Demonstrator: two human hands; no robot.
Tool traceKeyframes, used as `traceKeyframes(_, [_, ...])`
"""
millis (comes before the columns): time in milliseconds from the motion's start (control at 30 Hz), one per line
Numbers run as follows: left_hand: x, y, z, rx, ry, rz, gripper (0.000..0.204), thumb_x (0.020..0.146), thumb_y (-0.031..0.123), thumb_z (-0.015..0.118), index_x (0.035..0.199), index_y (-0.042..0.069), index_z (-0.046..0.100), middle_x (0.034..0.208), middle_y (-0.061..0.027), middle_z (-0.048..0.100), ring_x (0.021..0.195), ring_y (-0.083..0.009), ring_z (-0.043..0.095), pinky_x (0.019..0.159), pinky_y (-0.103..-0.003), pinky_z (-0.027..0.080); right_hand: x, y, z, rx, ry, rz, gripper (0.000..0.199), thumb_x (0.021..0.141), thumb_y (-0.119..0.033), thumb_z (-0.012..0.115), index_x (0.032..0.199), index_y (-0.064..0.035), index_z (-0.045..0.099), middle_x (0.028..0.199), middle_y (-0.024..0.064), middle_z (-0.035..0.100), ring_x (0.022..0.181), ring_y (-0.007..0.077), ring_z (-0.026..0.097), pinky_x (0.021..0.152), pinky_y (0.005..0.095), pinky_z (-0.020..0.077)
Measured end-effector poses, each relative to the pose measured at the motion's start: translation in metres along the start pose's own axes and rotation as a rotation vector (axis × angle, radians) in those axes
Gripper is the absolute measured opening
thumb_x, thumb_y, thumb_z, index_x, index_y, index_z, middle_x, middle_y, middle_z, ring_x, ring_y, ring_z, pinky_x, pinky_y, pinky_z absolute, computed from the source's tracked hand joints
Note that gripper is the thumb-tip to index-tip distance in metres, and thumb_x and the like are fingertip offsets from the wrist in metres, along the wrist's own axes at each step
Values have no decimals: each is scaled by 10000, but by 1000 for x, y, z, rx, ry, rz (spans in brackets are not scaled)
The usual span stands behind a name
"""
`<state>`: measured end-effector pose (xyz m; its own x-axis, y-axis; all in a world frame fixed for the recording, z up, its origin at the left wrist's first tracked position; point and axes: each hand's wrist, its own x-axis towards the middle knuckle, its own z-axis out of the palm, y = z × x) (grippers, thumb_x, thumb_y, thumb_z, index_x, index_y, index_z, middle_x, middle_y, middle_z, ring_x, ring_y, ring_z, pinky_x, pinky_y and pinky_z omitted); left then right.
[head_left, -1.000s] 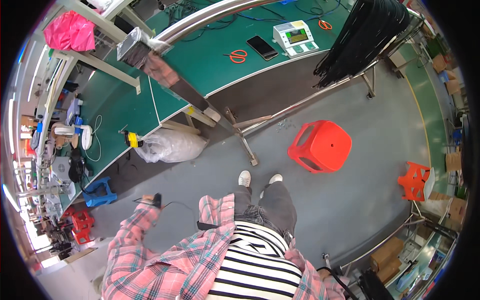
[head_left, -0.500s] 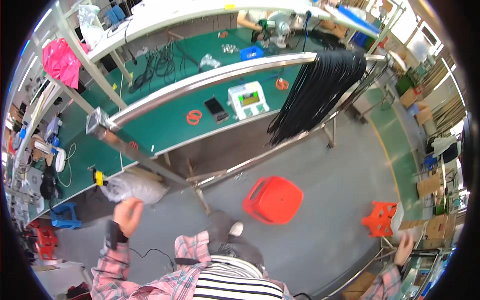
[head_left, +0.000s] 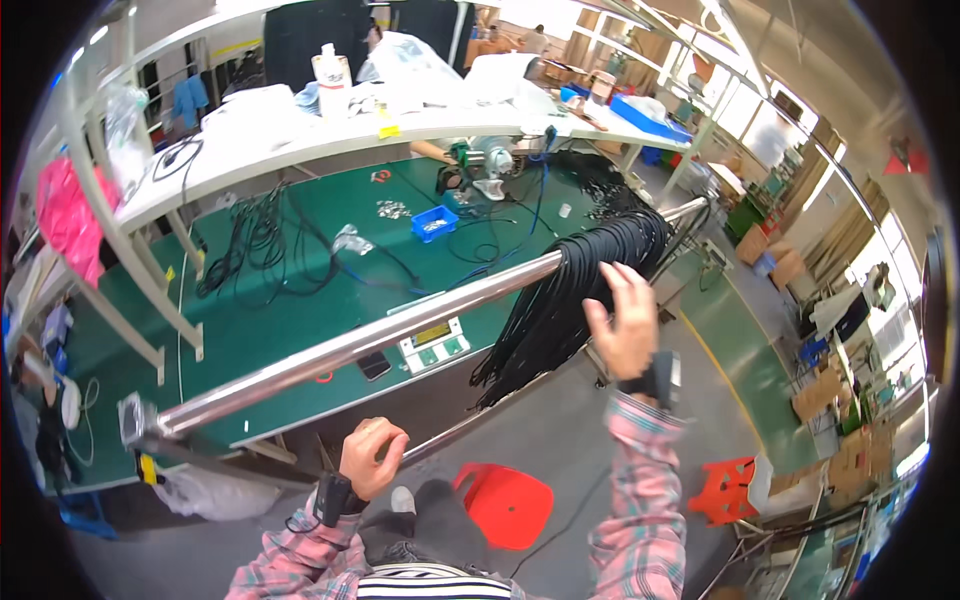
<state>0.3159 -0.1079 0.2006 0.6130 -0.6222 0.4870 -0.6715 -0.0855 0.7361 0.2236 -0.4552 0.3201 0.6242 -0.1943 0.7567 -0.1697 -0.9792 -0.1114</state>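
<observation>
My right hand (head_left: 628, 318) is raised in front of a thick bundle of black cables (head_left: 540, 315), with fingers spread and nothing in them. Whether it touches the strands I cannot tell. The bundle hangs over a shiny metal rail (head_left: 370, 338) that slants up to the right. Lower down and to the left, my left hand (head_left: 372, 458) floats before the rail, fingers loosely curled and thumb apart, with no object visible in it. Behind the rail, a white device with a small screen (head_left: 434, 345) and a dark phone (head_left: 374, 366) lie on the green bench (head_left: 280, 330).
A red stool (head_left: 510, 508) stands on the floor close to my legs, and another red stool (head_left: 724, 490) is farther right. A blue tray (head_left: 434, 224) sits on the bench beside a green machine (head_left: 490, 160), where another person's arm (head_left: 430, 150) shows. A white shelf (head_left: 270, 150) runs above.
My right hand has come from the far lower right up to the cable bundle. My left hand has moved right. The view has shifted, so the rail and cables appear lower and nearer.
</observation>
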Motion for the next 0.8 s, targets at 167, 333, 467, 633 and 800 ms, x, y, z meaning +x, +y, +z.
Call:
traceKeyframes(167, [39,13,9,-139,53,-71,89,845,-13,552,781,-10,614,738,-90,625,686,-190,602,669,-274,466,29,-26,47,113,74,-22,434,811,-151,657,1223,-62,555,1268,170,498,1180,349,473,1016,422,370])
traceKeyframes(333, [70,34,39,-405,-33,-16,101,823,-32,560,890,-19,635,848,-117,636,808,-227,614,751,-300,476,31,-35,49,271,203,182,313,883,-102,574,1181,-10,564,1229,141,539,1131,281,532,985,372,416])
traceKeyframes(467, [103,58,80,-535,-48,165,189,797,-54,585,979,-17,613,964,-135,624,944,-262,597,824,-322,465,17,-50,44,831,350,440,253,927,-73,505,1147,35,567,1142,123,590,1084,225,565,956,333,447])
traceKeyframes(633, [142,79,131,-643,-133,335,230,758,-68,622,977,-3,603,966,-129,607,925,-275,584,811,-333,461,13,-39,26,1091,515,570,255,944,-86,474,1135,54,569,1051,121,623,1033,196,578,921,319,465])
traceKeyframes(800, [168,90,194,-633,-233,491,249,722,-63,658,949,11,587,923,-116,583,870,-279,566,782,-343,455,18,28,12,1176,627,567,251,944,-130,477,1104,28,588,1021,119,626,1010,203,578,927,331,448])
